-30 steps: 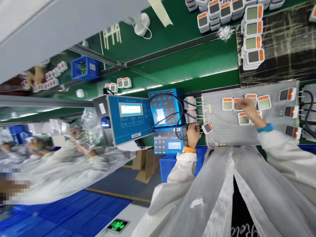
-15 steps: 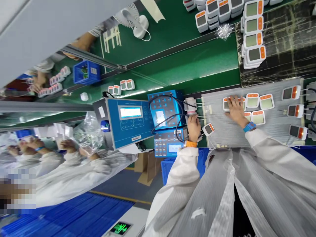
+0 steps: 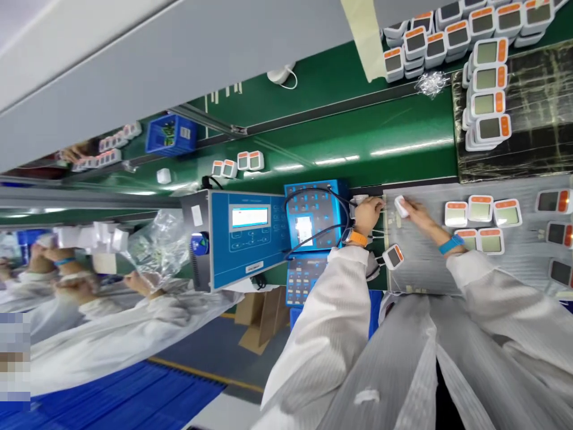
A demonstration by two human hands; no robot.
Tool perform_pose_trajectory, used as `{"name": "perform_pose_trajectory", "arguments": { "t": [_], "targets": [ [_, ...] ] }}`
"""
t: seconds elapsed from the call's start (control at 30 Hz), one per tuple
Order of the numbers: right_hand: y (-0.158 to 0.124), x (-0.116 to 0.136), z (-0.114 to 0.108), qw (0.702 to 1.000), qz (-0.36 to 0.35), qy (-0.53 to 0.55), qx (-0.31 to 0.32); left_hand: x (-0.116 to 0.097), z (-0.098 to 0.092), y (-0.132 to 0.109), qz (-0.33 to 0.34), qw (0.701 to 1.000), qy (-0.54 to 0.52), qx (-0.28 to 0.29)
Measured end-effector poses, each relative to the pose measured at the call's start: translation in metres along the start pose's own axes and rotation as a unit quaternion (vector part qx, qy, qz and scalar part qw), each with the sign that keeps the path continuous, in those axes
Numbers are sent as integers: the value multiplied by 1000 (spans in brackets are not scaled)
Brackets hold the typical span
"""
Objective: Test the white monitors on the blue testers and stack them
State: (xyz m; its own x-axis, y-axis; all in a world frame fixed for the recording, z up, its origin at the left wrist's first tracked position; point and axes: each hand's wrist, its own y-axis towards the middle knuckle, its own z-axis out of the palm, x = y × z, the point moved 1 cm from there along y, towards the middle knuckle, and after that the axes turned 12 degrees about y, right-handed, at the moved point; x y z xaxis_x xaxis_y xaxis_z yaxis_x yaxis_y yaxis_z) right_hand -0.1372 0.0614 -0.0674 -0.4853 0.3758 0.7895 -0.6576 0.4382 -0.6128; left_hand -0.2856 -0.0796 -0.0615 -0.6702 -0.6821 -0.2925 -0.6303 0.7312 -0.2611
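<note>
My right hand [image 3: 416, 216], below a blue wristband, pinches a small white digital meter [image 3: 401, 206] that is tilted nearly edge-on. Facing it, my left hand [image 3: 367, 216], with an orange watch strap, is closed at the metal prongs of a white fixture [image 3: 359, 199]. What its fingertips grip is hidden. Another meter with an orange strip [image 3: 394, 257] sits on the prongs below my left hand. Several similar meters [image 3: 480, 209] lie in two rows on the grey mat [image 3: 421, 269], to the right of my right hand.
Blue test instruments [image 3: 248, 239] with black cables stand to the left. More meters [image 3: 551, 202] line the mat's right edge. Stacked meters [image 3: 490, 104] stand on a dark wrapped board [image 3: 532, 119]. Co-workers in white sleeves [image 3: 147, 328] are at the far left.
My right hand has lifted a meter from the left end of the upper row and moved left towards my left hand. My left hand has shifted up along the prongs. The view has shifted too.
</note>
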Motion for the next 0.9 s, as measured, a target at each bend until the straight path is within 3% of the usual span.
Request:
{"name": "perform_pose_trajectory", "arguments": {
  "t": [0.07,0.17,0.37,0.7,0.83,0.9],
  "targets": [
    [7,-1,23,989,83,126,-8,4,-2,-2,4,1000,-25,-12],
    [13,-4,42,974,130,185,-14,9,-3,-5,0,998,-51,-26],
    [14,-7,47,973,126,195,9,11,-1,-8,0,995,-88,-41],
    [13,-5,54,984,98,147,-14,17,-5,0,-15,991,-129,-18],
    [12,-4,53,978,110,174,-17,14,-8,-10,-9,993,-102,-60],
    [12,-4,52,975,116,189,-22,12,-8,-18,15,995,-81,-56]
  ]
}}
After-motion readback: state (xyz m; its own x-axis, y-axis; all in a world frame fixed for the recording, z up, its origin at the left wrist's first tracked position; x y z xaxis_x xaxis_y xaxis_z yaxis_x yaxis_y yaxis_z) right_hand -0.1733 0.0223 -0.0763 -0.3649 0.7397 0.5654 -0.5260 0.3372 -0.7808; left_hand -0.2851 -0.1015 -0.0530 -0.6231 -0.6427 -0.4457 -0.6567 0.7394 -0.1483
